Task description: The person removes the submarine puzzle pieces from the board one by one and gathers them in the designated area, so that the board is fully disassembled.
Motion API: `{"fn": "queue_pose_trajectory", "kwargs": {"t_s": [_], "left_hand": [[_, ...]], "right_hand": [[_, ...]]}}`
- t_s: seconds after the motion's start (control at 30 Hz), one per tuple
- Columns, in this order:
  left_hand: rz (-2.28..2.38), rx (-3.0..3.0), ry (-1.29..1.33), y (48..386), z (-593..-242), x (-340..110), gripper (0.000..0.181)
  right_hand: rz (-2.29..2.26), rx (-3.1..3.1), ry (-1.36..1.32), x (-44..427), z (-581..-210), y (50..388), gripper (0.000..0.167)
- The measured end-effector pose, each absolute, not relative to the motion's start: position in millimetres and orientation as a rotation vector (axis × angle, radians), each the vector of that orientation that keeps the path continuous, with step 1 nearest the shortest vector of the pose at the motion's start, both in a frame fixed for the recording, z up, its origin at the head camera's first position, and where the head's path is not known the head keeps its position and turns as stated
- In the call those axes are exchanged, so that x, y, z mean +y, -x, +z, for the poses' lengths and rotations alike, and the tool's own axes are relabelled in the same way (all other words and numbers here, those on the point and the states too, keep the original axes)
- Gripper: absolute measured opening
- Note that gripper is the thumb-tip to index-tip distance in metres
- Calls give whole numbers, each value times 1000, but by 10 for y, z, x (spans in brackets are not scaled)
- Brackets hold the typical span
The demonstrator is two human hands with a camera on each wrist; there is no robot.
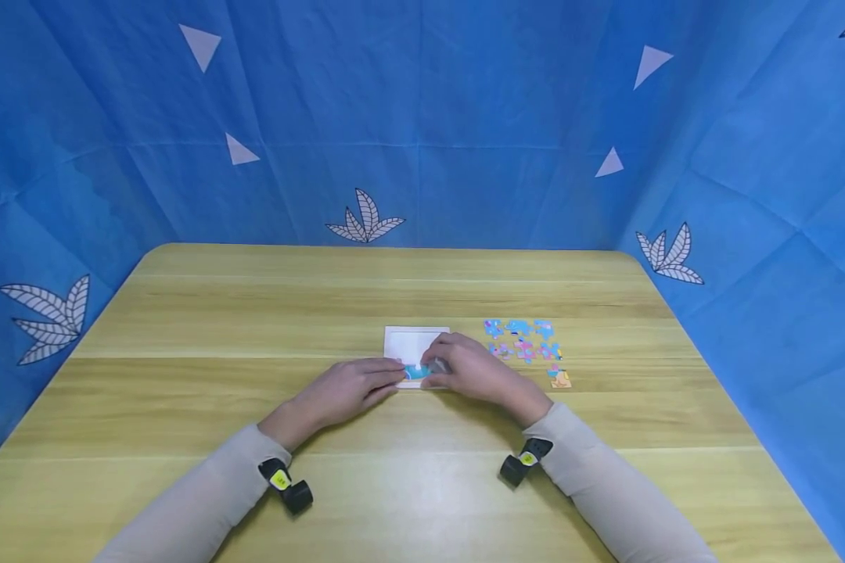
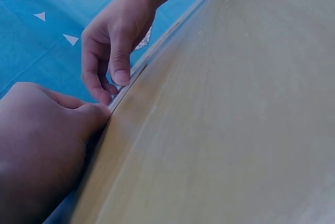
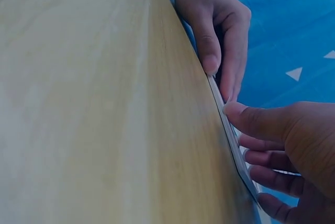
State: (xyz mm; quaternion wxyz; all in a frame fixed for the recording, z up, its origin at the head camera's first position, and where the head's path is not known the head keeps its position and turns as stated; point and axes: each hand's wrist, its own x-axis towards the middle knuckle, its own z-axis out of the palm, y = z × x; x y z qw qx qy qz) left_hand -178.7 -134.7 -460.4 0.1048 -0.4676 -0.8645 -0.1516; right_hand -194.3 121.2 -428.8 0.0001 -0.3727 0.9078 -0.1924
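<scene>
A small white puzzle tray [image 1: 392, 344] lies flat near the middle of the table. Along its front side sits a teal-blue puzzle piece [image 1: 415, 372], partly covered by fingers. My left hand [image 1: 352, 387] lies at the tray's left front corner, its fairly straight fingertips touching the piece's left end. Over the right side of the tray is my right hand [image 1: 475, 367], with bent fingers and the thumb spread apart around the piece's right end. In the right wrist view the right thumb [image 3: 256, 119] touches the tray's edge [image 3: 230, 140]; no lifted piece shows.
To the right of the tray lie several loose puzzle pieces [image 1: 524, 348] in blue and pink, with an orange-yellow piece [image 1: 560, 378] nearest me. The wooden table [image 1: 253, 313] ends at a blue patterned cloth [image 1: 422, 117] behind and at the sides.
</scene>
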Motion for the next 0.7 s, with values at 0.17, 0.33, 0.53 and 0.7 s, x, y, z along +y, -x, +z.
{"fn": "queue_pose_trajectory", "kwargs": {"t_s": [0.17, 0.33, 0.53, 0.7], "left_hand": [[-463, -2545, 1366, 1783, -4620, -1336, 32], [-492, -2543, 1356, 1797, -4605, -1323, 31], [-506, -2544, 1348, 1800, -4603, -1322, 30], [-503, -2542, 1352, 1773, -4596, -1315, 29]], "right_hand": [[-580, 2859, 1166, 1199, -4291, 1924, 33], [-577, 2861, 1147, 1187, -4268, 1921, 30], [-613, 2839, 1108, 1153, -4257, 1905, 25], [-569, 2864, 1095, 1125, -4280, 1879, 28]]}}
